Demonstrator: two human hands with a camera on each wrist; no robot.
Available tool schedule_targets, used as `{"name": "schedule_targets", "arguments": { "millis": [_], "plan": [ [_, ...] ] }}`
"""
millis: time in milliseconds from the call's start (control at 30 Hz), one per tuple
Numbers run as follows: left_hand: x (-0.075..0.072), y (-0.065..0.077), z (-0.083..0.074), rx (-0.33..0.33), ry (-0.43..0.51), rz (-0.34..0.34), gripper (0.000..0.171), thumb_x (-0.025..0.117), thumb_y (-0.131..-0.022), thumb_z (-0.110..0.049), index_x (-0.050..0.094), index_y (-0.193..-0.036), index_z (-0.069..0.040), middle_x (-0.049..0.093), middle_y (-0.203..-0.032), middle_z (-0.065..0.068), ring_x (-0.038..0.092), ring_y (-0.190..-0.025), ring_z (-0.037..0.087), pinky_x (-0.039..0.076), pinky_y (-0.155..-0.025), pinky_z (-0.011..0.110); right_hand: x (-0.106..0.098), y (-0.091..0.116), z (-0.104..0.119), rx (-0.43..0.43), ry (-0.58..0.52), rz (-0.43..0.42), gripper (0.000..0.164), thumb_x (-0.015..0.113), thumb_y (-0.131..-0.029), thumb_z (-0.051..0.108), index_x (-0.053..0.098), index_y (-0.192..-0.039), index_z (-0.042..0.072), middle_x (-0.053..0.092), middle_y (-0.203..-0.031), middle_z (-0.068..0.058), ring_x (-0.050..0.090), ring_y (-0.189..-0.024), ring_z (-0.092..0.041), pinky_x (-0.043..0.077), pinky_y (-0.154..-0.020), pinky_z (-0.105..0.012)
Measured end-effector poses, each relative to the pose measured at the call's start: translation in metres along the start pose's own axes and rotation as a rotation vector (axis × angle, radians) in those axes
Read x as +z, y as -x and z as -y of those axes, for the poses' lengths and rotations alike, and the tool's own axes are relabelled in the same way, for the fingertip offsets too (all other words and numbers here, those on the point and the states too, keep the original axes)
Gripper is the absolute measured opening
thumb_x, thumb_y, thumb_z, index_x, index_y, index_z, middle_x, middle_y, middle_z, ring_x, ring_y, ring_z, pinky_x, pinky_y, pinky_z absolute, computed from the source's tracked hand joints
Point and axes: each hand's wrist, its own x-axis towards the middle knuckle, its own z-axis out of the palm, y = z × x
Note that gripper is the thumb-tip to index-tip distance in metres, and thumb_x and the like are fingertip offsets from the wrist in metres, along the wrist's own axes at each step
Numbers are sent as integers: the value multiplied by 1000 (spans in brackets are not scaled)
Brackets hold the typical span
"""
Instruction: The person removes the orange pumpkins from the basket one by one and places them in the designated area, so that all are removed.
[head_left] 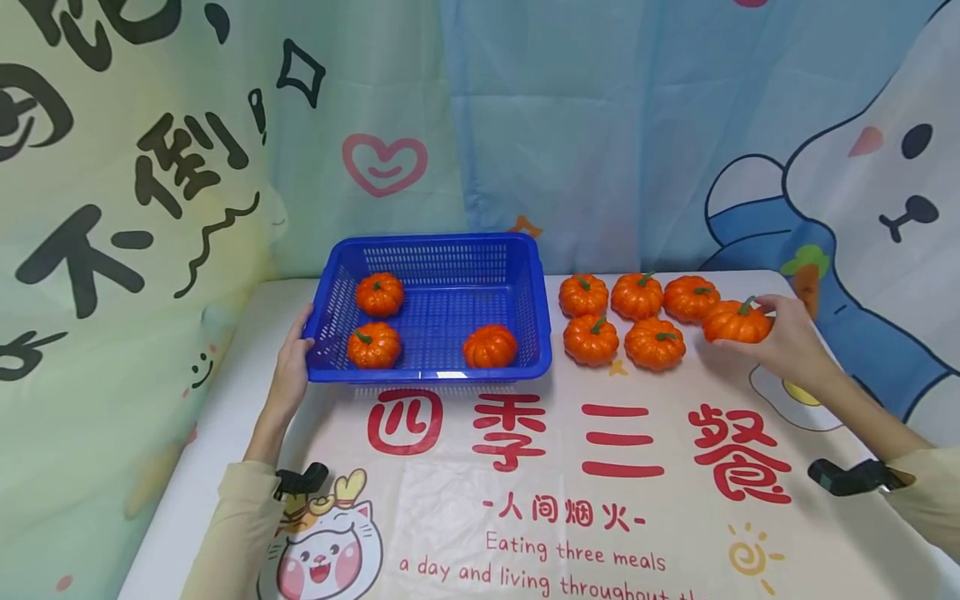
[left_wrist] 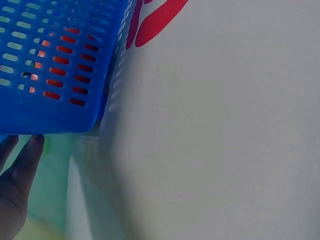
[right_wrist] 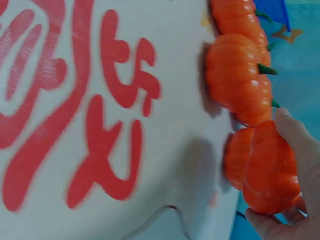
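My right hand (head_left: 795, 337) pinches a small orange pumpkin (head_left: 737, 323) with a green stem, at the right end of a group of similar pumpkins. In the right wrist view, the thumb lies on one side of this pumpkin (right_wrist: 270, 172) and fingertips on the other; it overlaps another pumpkin (right_wrist: 236, 157). The blue plastic basket (head_left: 431, 375) stands on the left, with three pumpkins inside. My left hand (head_left: 288, 371) touches the basket's left rim, its fingers fairly straight. The left wrist view shows fingertips (left_wrist: 36, 142) right at the basket's edge (left_wrist: 55, 125).
Several pumpkins (head_left: 591, 340) sit in two rows just right of the basket. A printed cloth (head_left: 562, 517) with red characters covers the table. Behind hangs a printed curtain (head_left: 555, 150), close to the basket's back. Another printed curtain (head_left: 112, 375) borders the left side.
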Motion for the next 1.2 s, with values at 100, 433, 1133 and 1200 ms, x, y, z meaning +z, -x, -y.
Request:
{"name": "schedule_targets", "arguments": {
  "millis": [100,433,1133,1200],
  "plan": [
    [0,-1,0,-5,5,6,57,21,-100,-17,18,-157,-25,13,-165,4,12,-151,30,7,-123,51,13,3,-10,44,32,60,98,74,-81,42,23,-144,-13,25,-134,-39,35,-113,-53,46,-89,-68],
    [2,9,-28,-53,27,28,59,22,-98,-10,17,-157,-15,11,-165,9,11,-151,32,7,-124,49,45,6,-25,117,-70,153,104,73,-82,43,12,-146,-11,25,-136,-38,31,-122,-52,39,-97,-70],
    [0,-1,0,-13,-17,-9,58,22,-99,-17,20,-156,-25,15,-164,4,13,-151,30,7,-123,51,-11,13,73,-187,-12,40,102,80,-78,24,16,-153,-1,26,-149,-35,30,-131,-53,38,-91,-73],
    [1,-1,1,-15,-10,-13,58,22,-99,-17,21,-156,-25,15,-164,4,14,-151,29,7,-124,50,-13,20,104,-247,-56,88,96,79,-79,23,22,-152,0,30,-148,-33,34,-130,-51,40,-91,-72]
  ]
}}
